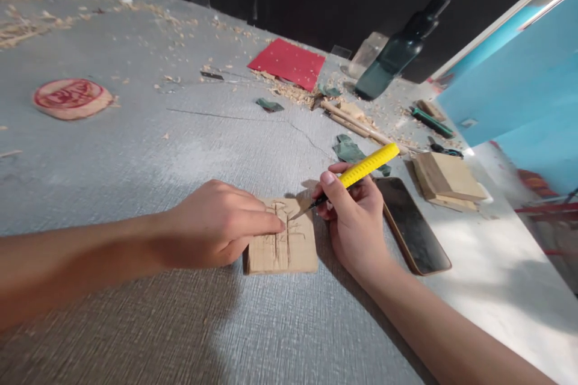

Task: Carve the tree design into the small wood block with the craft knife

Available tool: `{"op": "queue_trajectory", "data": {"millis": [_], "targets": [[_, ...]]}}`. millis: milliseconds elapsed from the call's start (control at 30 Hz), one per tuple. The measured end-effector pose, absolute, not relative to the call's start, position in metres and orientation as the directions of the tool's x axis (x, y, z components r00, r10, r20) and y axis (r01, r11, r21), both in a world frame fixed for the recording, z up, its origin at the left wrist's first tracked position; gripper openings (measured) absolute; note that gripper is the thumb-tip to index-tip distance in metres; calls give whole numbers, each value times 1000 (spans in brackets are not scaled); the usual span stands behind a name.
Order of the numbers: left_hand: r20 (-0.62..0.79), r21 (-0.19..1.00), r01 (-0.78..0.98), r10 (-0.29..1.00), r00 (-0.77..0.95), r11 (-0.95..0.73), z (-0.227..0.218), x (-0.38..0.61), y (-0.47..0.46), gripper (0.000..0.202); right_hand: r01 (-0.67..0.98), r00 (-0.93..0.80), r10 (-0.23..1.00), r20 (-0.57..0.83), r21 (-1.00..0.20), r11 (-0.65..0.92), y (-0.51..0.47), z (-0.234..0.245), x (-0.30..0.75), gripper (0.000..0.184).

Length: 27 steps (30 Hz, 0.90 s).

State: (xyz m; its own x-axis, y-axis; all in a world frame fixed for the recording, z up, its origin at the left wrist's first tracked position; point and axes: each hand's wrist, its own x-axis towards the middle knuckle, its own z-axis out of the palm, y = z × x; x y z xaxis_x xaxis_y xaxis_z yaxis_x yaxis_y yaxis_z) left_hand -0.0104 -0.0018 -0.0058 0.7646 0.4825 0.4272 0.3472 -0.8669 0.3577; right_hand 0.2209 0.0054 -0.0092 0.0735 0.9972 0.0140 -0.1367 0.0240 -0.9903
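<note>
A small square wooden block (298, 255) lies on the grey table, with lines carved and marked on its top face. My left hand (226, 219) steadies it from the left, the index finger stretched over the carved lines and the other fingers curled at its edge. In my right hand (354, 216) is a yellow utility knife (370, 165), gripped like a pen. Its blade tip touches the block's top close to my left index fingertip, among the carved strokes. The thumb of my left hand is partly hidden.
A phone (418, 225) lies right of my right hand, near stacked wood blocks (447, 177). Beyond are a green cutter (432, 123), thin sticks (352, 120), red paper (289, 63), a dark bottle (397, 51) and wood shavings. A red-stained wooden disc (72, 99) sits left.
</note>
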Motion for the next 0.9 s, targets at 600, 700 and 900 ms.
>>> {"op": "queue_trajectory", "data": {"millis": [600, 700, 900], "targets": [[323, 396, 406, 539, 778, -824, -6, -11, -3, 37, -174, 138, 990, -5, -985, 19, 5, -10, 221, 34], [295, 401, 421, 550, 781, -814, -6, -12, -4, 35, -188, 96, 995, -1, -982, 17, 6, -10, 221, 33], [301, 400, 423, 552, 778, -813, -7, -12, -4, 35, -267, 38, 999, 32, -963, 40, 4, -8, 220, 24]]}}
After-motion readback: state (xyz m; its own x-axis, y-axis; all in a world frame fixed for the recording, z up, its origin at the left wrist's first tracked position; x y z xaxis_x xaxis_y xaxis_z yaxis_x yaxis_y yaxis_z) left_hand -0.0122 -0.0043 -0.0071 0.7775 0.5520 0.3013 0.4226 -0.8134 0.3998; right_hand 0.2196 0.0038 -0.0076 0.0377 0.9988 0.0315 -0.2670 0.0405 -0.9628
